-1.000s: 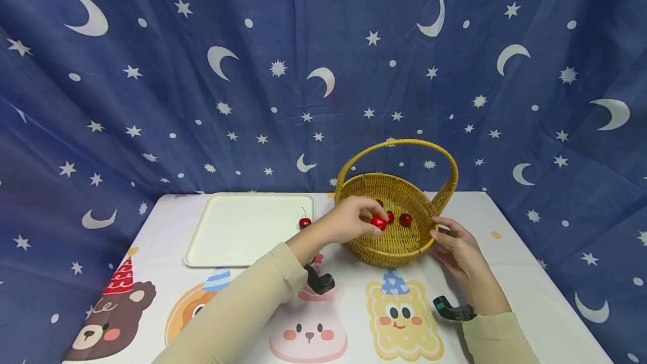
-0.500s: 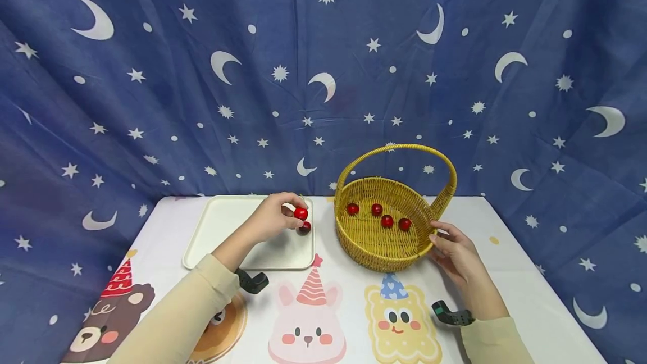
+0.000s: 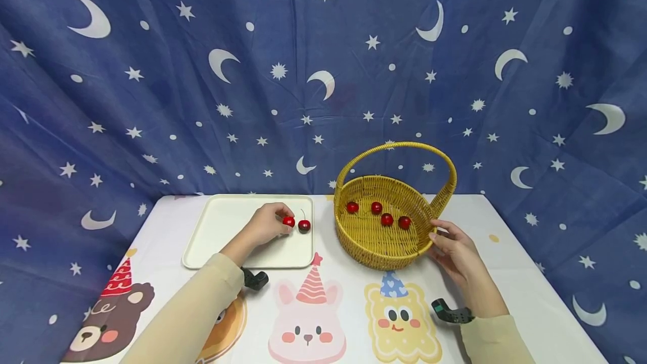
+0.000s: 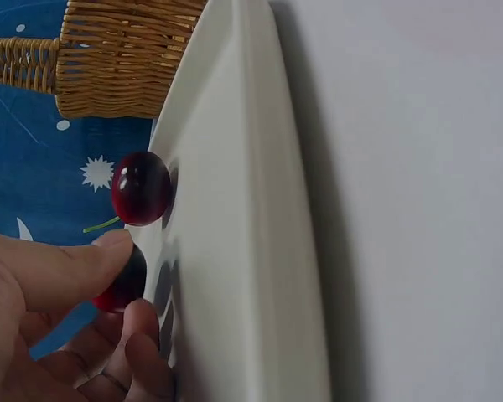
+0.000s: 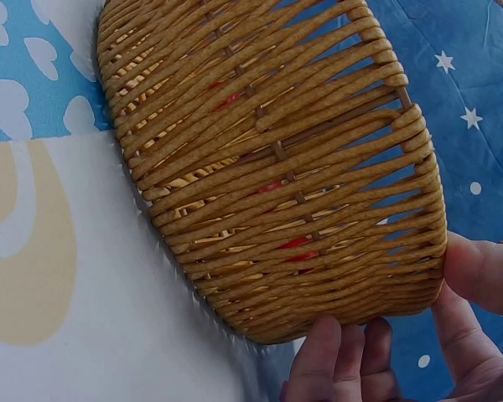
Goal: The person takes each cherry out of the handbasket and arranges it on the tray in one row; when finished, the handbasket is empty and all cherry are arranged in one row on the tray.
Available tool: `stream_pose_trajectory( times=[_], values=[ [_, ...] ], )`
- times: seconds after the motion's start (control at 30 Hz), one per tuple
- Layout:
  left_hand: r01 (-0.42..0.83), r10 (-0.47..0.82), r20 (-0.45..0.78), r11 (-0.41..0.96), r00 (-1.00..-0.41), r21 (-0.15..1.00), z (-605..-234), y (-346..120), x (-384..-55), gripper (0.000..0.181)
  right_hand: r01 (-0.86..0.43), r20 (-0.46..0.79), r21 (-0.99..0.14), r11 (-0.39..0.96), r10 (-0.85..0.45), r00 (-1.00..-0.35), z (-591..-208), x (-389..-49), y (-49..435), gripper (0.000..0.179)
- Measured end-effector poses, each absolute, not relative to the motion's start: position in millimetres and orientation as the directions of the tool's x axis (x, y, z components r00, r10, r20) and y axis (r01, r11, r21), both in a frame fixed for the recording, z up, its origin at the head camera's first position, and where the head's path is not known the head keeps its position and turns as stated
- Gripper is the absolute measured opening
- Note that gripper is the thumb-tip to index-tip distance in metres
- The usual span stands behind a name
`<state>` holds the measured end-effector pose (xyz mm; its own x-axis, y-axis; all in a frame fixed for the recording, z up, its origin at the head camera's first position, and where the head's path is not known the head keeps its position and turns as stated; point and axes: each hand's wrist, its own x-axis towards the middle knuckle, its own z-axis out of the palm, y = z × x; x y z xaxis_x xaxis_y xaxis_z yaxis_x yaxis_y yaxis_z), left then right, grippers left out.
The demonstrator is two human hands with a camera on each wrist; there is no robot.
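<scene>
Head: the left hand pinches a cherry over the white tray, a stemmed cherry just beside the grip; the right hand holds the basket, four cherries inside. Left wrist: the pinch leaves the stemmed cherry apart. Right wrist: the hand clasps the basket's edge.

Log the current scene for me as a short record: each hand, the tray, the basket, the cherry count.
Left hand: pinching a cherry over the white tray
White tray: one stemmed cherry on it, beside the pinched one
Right hand: holding the basket at its side, near the foot of its handle
Basket contents: four cherries
Cherries visible: six
Pinched cherry touching tray: cannot tell
</scene>
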<state>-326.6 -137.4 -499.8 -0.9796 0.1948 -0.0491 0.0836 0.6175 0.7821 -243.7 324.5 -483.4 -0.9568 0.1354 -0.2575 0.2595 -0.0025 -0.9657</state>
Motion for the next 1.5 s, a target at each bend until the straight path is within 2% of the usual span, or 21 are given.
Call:
stream_pose_trajectory(
  times=[0.37,0.67,0.97,1.13,1.33,1.5],
  values=[
    [0.09,0.182,-0.043,0.664,-0.982,0.742,-502,-140,-328,0.03,0.251,-0.251,-0.968,-0.02,0.133,-0.959,-484,-247,324,0.046],
    [0.092,0.21,-0.061,0.646,-0.976,0.758,-498,-143,-329,0.039,0.25,-0.251,-0.968,-0.025,0.133,-0.959,-483,-248,323,0.046],
    [0.096,0.185,-0.028,0.629,-0.982,0.772,-477,-144,-323,0.041,0.257,-0.256,-0.966,-0.014,0.138,-0.957,-480,-250,323,0.047],
    [0.186,0.281,0.042,0.509,-0.959,0.84,-453,-122,-311,0.042,0.246,-0.248,-0.969,-0.031,0.138,-0.959,-481,-248,325,0.045],
    [0.291,0.432,0.107,0.388,-0.896,0.874,-433,-88,-295,0.043,0.241,-0.246,-0.969,-0.053,0.126,-0.961,-483,-246,326,0.043],
    [0.319,0.519,0.124,0.306,-0.846,0.897,-425,-59,-288,0.043,0.249,-0.254,-0.967,-0.059,0.136,-0.958,-484,-245,325,0.042]
  ],
)
